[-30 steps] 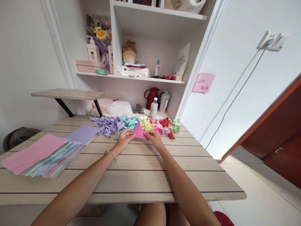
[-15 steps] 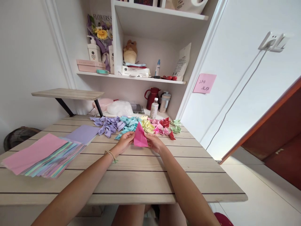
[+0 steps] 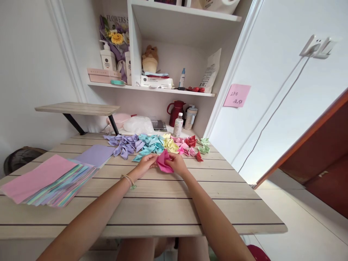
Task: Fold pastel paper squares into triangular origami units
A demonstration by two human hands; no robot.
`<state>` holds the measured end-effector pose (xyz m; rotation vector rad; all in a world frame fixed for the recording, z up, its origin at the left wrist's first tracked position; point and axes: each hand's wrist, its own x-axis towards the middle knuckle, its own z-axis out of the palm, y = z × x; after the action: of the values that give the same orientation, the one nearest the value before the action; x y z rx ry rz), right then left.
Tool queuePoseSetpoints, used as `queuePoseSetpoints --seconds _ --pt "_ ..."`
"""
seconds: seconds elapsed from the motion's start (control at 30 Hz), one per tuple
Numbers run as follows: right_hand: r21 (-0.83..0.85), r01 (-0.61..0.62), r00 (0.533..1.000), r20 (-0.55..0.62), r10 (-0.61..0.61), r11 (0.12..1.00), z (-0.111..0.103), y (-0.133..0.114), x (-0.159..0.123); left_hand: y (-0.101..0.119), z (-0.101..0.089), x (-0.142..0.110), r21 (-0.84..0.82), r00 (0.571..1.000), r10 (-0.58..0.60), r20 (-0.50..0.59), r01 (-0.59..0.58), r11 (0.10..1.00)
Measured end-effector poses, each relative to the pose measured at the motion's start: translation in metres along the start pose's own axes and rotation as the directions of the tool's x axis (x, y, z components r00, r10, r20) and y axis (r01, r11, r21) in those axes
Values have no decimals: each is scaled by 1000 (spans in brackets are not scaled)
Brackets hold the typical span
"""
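Note:
A bright pink sheet of origami paper (image 3: 164, 162), partly folded, is held just above the table between both hands. My left hand (image 3: 148, 162) pinches its left side, and a bracelet circles that wrist. With fingers bent over the paper's upper right part, my right hand (image 3: 176, 163) grips the other side. Behind the hands lie folded paper pieces grouped by colour: purple ones (image 3: 126, 146), blue ones (image 3: 151, 143), yellow ones (image 3: 170, 145), pink ones (image 3: 185, 148), red ones (image 3: 199, 157) and green ones (image 3: 203, 148).
A fanned stack of coloured paper (image 3: 51, 181) and purple sheets (image 3: 95, 155) lie at left on the slatted table (image 3: 152, 210). Behind the folded pieces stand a clear bottle (image 3: 178, 125), a red jug (image 3: 176, 113) and a tumbler (image 3: 190, 117). A small raised shelf (image 3: 77, 108) sits at back left.
The pink paper went from a tall, pointed triangle to a lower, bent shape. My right hand has moved slightly left, its fingers now over the paper.

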<state>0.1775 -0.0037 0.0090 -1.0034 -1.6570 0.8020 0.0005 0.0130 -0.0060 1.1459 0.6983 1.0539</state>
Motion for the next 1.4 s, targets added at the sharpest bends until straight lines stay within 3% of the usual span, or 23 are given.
queuePoseSetpoints --seconds 0.1,0.2,0.33,0.43,0.5,0.63,0.83,1.1,1.4 --pt "-59 23 997 -65 -27 998 2 4 2 1 0 0 26 999 -38 15 38 999" --pt "53 -20 998 -57 23 998 3 6 2 2 0 -1 58 999 -42 22 40 998" --pt "254 -157 983 131 127 954 -2 -1 -2 2 -1 0 50 999 22 -40 -20 999" --pt "277 -214 962 225 153 937 -6 -7 -4 2 -2 1 52 991 70 -117 -64 997" --pt "247 -217 966 193 172 945 -6 -8 -4 3 -1 1 46 989 72 -129 -67 997" --pt "237 -185 982 9 188 954 -2 0 -2 5 1 -2 5 998 15 -60 -15 1000" --pt "226 -100 977 -162 139 969 -2 6 2 4 1 -3 20 999 5 -32 -4 1000" --pt "254 -72 985 -134 109 964 -9 2 4 5 0 -1 -46 994 54 -93 -59 997" --pt "237 -88 992 -63 105 967 -5 -1 1 2 2 1 74 979 135 -153 -124 989"
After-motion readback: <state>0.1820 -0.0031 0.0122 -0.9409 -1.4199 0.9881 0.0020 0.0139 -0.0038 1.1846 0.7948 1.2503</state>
